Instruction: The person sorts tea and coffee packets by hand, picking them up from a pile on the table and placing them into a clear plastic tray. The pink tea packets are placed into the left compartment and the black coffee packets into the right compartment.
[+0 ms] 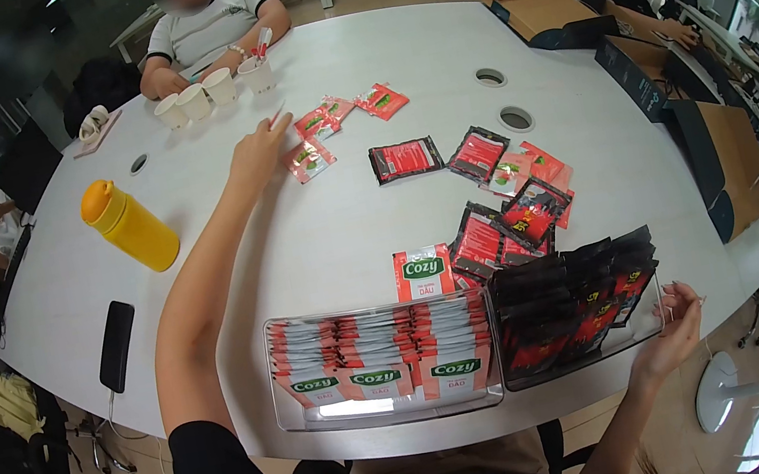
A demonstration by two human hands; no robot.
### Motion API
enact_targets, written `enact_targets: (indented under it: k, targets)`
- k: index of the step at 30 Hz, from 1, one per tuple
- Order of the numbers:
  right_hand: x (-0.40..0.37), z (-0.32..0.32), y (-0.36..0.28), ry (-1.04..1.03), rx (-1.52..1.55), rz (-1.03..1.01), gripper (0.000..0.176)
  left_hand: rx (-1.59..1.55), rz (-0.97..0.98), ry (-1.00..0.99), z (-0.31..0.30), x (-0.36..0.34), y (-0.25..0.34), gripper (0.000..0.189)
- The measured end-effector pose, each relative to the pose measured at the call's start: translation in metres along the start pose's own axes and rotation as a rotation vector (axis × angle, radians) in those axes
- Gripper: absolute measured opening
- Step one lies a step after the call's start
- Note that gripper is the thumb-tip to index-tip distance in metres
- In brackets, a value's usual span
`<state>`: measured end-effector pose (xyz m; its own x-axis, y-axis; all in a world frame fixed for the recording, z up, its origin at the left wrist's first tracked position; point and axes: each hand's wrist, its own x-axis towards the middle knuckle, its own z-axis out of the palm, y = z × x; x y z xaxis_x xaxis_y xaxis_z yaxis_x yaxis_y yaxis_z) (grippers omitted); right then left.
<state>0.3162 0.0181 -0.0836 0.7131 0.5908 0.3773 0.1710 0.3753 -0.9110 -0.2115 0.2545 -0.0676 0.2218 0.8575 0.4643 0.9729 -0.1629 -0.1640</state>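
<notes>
My left hand [257, 155] reaches across the table with its fingers pinched on a thin, pale sachet seen edge-on. Beside it lie loose red-and-white tea sachets [310, 160]. My right hand [672, 328] is curled at the right end wall of a clear plastic box [579, 359] packed with upright black-and-red packets [564, 306]. Touching that box on its left is another clear plastic box [290, 420], holding rows of Cozy tea sachets [369, 350]. One more Cozy sachet [422, 270] shows just behind the boxes.
Black packets [477, 154] and red sachets lie scattered at centre right. A yellow bottle [130, 225] and a phone [119, 346] with a cable are on the left. Paper cups [219, 87] stand near a seated person [210, 23]. Cardboard boxes [732, 160] line the right edge.
</notes>
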Motion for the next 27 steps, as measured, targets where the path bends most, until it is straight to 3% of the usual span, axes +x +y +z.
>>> enact_targets:
  k: [2,5,6,9,12,15,18,21,22,27]
  targets:
    - [0.001,-0.001,0.003,-0.002,-0.007,-0.01,0.039,-0.095,0.111,0.017,0.012,0.019,0.0,0.025]
    - [0.0,-0.001,0.002,-0.002,-0.01,-0.011,0.037,-0.191,0.036,-0.031,0.023,0.04,0.02,0.026]
    - [0.0,-0.001,0.001,-0.004,-0.009,-0.01,0.036,-0.155,0.012,-0.095,0.019,0.044,0.027,0.034]
    - [0.0,0.002,0.0,0.036,0.007,-0.006,0.035,-0.086,-0.038,-0.344,0.012,0.059,0.04,0.03]
    - [0.0,0.003,-0.003,0.014,-0.015,-0.006,0.033,0.042,0.08,-0.391,0.026,0.068,0.035,0.026]
    - [0.0,0.004,-0.003,0.006,0.014,0.006,0.03,0.08,0.037,-0.325,0.022,0.082,0.041,0.02]
    - [0.001,0.0,0.001,-0.011,0.017,0.01,0.026,0.054,0.106,-0.073,0.025,0.095,0.051,0.018]
    - [0.001,-0.001,0.002,0.004,0.013,0.006,0.024,-0.018,0.203,0.004,0.032,0.106,0.078,0.018]
    - [0.0,0.001,0.0,0.017,0.018,0.01,0.024,-0.042,0.203,-0.107,0.044,0.112,0.084,0.025]
    - [0.0,-0.002,0.0,-0.006,0.02,0.01,0.023,-0.111,0.137,-0.216,0.049,0.116,0.119,0.04]
